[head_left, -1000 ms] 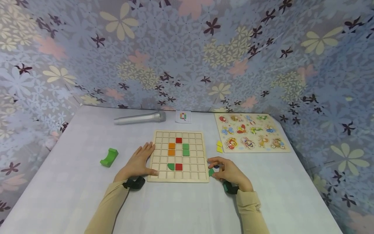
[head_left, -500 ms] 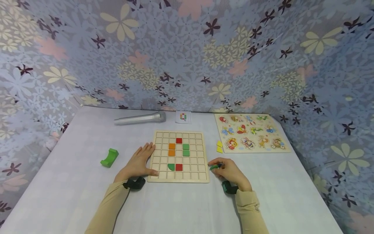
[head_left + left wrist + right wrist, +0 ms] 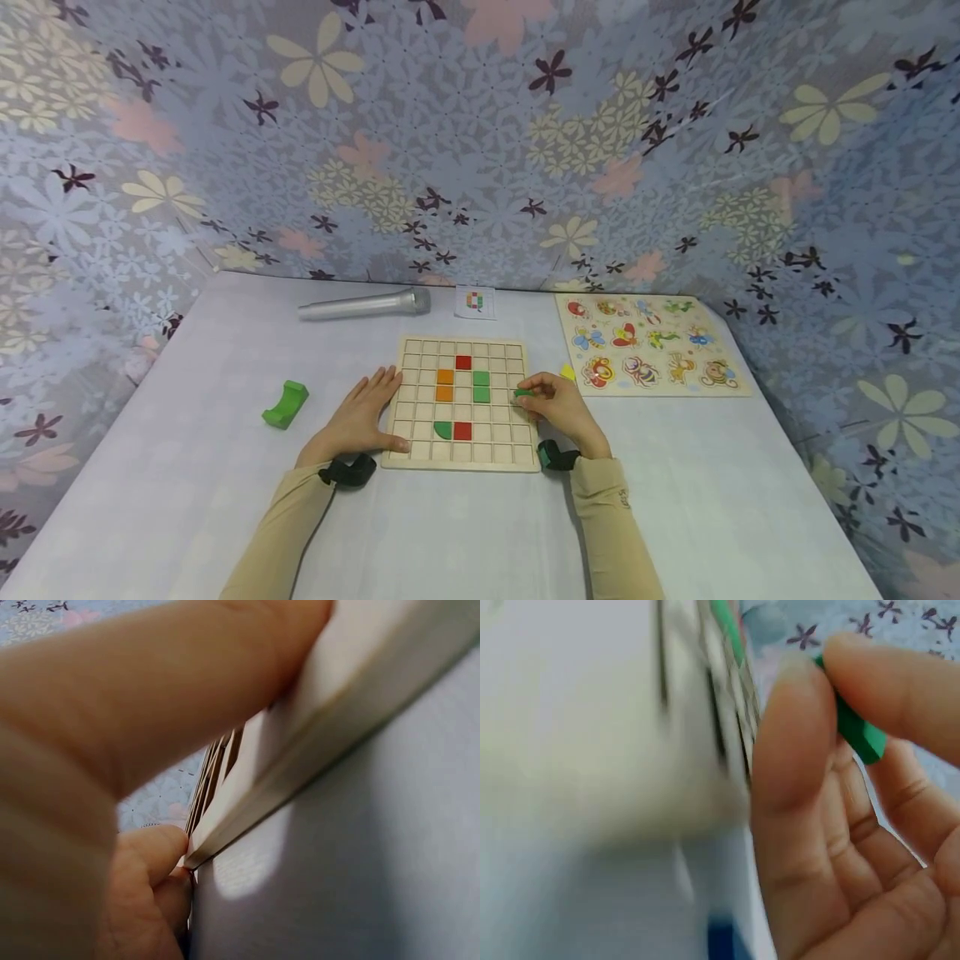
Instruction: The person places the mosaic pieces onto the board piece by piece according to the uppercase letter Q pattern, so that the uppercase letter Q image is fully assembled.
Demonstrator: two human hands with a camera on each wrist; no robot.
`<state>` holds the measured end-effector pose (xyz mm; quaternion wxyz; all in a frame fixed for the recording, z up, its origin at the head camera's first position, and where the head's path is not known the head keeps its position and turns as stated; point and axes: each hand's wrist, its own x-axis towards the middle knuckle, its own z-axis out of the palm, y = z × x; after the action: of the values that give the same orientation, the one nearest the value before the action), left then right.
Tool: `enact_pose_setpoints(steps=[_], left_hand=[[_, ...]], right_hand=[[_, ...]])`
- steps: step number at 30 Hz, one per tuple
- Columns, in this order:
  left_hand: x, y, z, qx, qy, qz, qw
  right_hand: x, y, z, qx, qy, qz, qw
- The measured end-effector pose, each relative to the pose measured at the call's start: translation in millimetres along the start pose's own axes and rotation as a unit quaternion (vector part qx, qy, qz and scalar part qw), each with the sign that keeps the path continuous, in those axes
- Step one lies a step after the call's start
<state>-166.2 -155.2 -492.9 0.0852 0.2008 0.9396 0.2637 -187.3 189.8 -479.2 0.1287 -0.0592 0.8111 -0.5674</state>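
Observation:
A square wooden grid board [image 3: 492, 451] lies on the table. On it are two red tiles [image 3: 462, 432], two orange tiles [image 3: 445, 393], two light green tiles [image 3: 481, 394] and a green quarter-round tile [image 3: 443, 431]. My left hand [image 3: 356, 421] rests along the board's left side, its thumb lying on the rim. Between thumb and index finger, my right hand [image 3: 558, 408] pinches a dark green tile [image 3: 862, 735] over the board's right side. The fingers cover part of that tile, so its full outline is hidden.
A pattern card [image 3: 475, 302] and a silver microphone [image 3: 365, 305] lie behind the board. At the right is an insect puzzle board [image 3: 652, 343], with a yellow tile [image 3: 567, 372] beside it. A green arched block [image 3: 286, 405] sits left. A blue piece [image 3: 721, 941] shows near the right wrist.
My right hand has picked up the green tile from the table and carried it up and left, over the board's right side. The left hand keeps its place on the board.

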Motion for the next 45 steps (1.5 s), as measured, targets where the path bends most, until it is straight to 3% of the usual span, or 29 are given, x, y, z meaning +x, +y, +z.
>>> enact_pose_setpoints(steps=[5, 8, 14, 23, 28, 37, 45], left_hand=[[-0.4, -0.4, 5.0, -0.004, -0.002, 0.004, 1.0], [-1.2, -0.9, 7.1, -0.007, -0.003, 0.0, 1.0], [-0.2, 0.1, 5.9, 0.0, -0.001, 0.003, 1.0], [-1.5, 0.3, 1.6, 0.002, -0.001, 0.003, 1.0], [-1.2, -2.1, 1.4, 0.003, -0.003, -0.001, 1.0], [0.6, -2.6, 2.2, 0.001, -0.004, -0.006, 1.0], [0.0, -2.4, 0.6, -0.003, 0.006, 0.0, 1.0]], right_hand=[[2.3, -4.4, 12.2, 0.055, -0.021, 0.009, 0.9982], [1.6, -6.9, 16.2, 0.046, -0.024, 0.01, 0.9986], [2.6, -11.4, 25.2, 0.01, 0.011, 0.017, 0.9998], [6.7, -16.7, 44.1, 0.063, 0.009, 0.035, 0.9974], [8.1, -19.6, 51.5, 0.028, 0.017, 0.039, 0.9987], [6.3, -27.6, 62.5, -0.115, 0.05, 0.036, 0.9915], [9.3, -25.7, 65.5, -0.162, 0.049, -0.013, 0.9856]])
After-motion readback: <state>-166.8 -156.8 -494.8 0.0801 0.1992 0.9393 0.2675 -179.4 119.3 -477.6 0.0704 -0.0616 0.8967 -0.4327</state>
